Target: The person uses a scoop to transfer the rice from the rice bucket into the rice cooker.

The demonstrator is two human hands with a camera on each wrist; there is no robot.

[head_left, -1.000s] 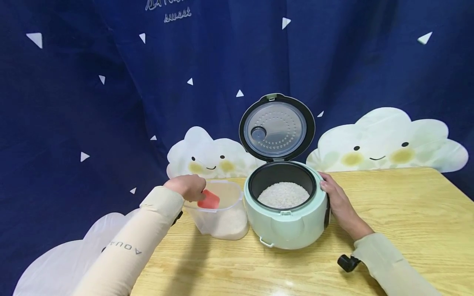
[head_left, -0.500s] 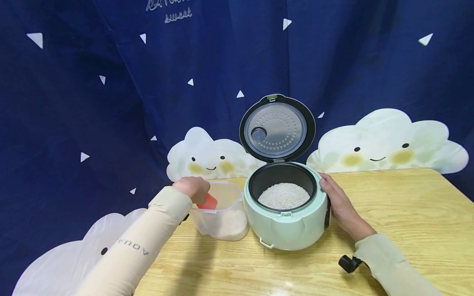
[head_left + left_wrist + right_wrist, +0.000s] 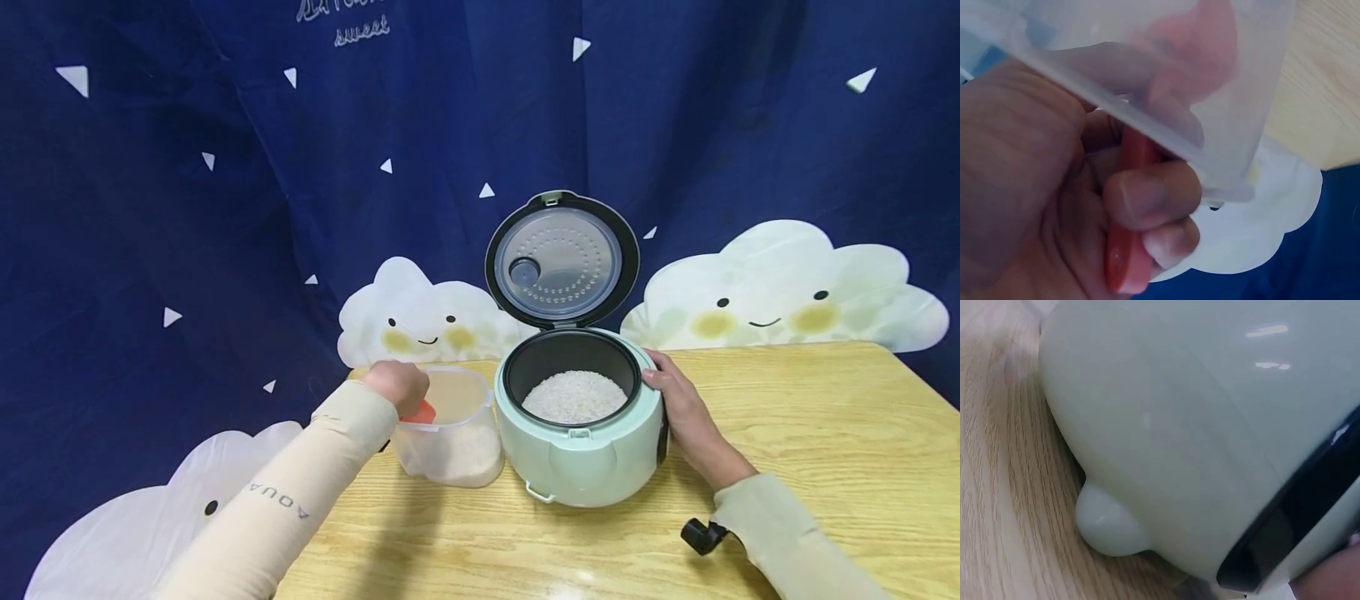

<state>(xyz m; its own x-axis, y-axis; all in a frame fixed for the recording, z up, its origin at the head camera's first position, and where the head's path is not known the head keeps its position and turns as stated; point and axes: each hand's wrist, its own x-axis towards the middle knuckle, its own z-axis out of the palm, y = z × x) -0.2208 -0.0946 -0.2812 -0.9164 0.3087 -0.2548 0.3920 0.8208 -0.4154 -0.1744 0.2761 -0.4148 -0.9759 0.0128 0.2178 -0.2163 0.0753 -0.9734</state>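
Observation:
My left hand (image 3: 400,387) grips the red handle of a scoop (image 3: 1129,250) at the left rim of a translucent plastic bin (image 3: 450,458). In the left wrist view the scoop's bowl shows through the bin's wall; what it carries is hidden. Pale rice lies in the bin's lower part. To its right stands a mint-green rice cooker (image 3: 573,467), lid (image 3: 558,258) raised, with white rice (image 3: 576,397) in its black inner pot. My right hand (image 3: 686,417) holds the cooker's right side, thumb at the rim; its other fingers are mostly hidden.
Bin and cooker stand side by side on a wooden table (image 3: 810,433). Behind the table hangs a dark blue curtain (image 3: 420,100) with white triangles and cloud faces. A small wire-like catch (image 3: 540,493) juts from the cooker's lower front.
My left hand has shifted right over the bin, and the scoop has dipped lower, so less of its red bowl shows. The right hand stays at the cooker, its thumb slightly shifted.

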